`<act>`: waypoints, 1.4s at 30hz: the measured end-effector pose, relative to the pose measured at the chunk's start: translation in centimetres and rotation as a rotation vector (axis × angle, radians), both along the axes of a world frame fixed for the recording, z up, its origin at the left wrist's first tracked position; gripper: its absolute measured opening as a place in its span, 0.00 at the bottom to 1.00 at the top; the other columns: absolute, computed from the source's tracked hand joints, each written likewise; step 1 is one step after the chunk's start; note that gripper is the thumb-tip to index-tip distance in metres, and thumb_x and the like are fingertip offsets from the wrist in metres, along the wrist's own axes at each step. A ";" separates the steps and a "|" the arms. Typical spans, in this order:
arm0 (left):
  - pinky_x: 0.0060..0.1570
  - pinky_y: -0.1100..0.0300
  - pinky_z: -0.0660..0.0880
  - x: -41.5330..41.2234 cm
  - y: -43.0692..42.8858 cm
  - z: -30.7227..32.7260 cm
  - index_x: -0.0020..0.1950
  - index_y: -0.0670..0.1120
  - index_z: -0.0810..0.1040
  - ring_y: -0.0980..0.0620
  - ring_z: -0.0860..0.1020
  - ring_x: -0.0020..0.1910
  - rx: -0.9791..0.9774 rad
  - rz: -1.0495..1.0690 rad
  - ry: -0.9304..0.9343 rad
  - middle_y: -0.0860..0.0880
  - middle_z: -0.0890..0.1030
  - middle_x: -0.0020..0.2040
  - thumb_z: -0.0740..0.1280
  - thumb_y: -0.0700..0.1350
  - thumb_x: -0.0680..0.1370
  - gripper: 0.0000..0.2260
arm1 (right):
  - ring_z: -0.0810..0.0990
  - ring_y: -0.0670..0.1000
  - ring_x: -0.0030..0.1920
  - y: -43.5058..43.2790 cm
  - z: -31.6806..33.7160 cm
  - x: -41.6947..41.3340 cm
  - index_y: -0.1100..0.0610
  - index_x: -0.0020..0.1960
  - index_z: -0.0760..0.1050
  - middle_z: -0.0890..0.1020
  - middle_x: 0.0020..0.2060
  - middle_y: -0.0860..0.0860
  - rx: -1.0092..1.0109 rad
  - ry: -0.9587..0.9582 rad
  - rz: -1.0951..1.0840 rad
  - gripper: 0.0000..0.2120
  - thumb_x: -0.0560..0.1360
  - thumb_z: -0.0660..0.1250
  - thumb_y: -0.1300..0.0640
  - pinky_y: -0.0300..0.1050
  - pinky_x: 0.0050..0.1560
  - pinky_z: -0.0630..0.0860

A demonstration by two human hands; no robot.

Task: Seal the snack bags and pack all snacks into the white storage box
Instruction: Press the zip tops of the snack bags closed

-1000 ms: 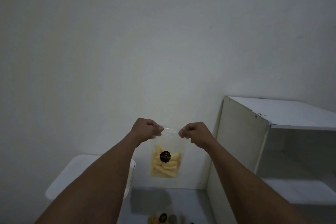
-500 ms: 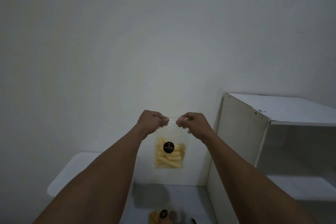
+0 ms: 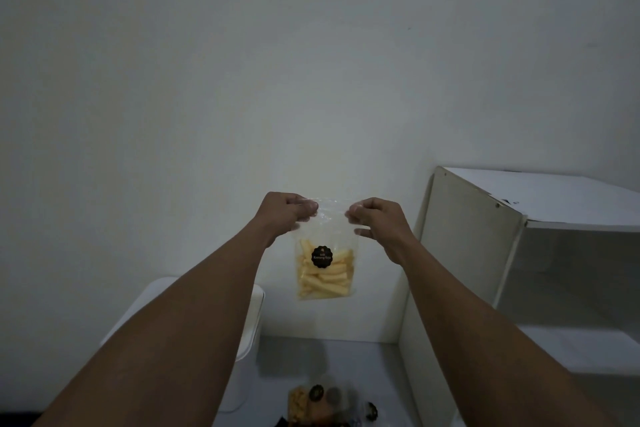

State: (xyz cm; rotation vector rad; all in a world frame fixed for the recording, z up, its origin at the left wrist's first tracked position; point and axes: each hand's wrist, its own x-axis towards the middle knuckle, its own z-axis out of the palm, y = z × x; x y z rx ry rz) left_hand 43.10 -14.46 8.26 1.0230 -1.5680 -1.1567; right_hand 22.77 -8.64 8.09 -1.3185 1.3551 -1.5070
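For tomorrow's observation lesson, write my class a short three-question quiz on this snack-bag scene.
1. True or false: the bag lies flat, untouched.
2. The left grip and right grip pinch the bag's: A top edge; B bottom edge; C middle.
3. Fill in: the bag's round label is ___ in colour.
Key: 1 false; 2 A; 3 black.

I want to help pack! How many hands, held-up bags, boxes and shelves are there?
Hands: 2 (left hand, right hand)
Held-up snack bag: 1
White storage box: 1
White shelf unit: 1
Total: 5
Blurry snack pile at the bottom: cannot count.
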 end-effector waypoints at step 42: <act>0.44 0.57 0.74 0.1 0.2 0.3 0.46 0.43 0.85 0.51 0.79 0.44 -0.012 -0.050 -0.099 0.46 0.85 0.46 0.75 0.43 0.73 0.05 | 0.80 0.49 0.39 -0.5 0.7 -1.0 0.60 0.41 0.80 0.84 0.39 0.53 -0.004 0.380 0.022 0.05 0.76 0.68 0.62 0.48 0.46 0.77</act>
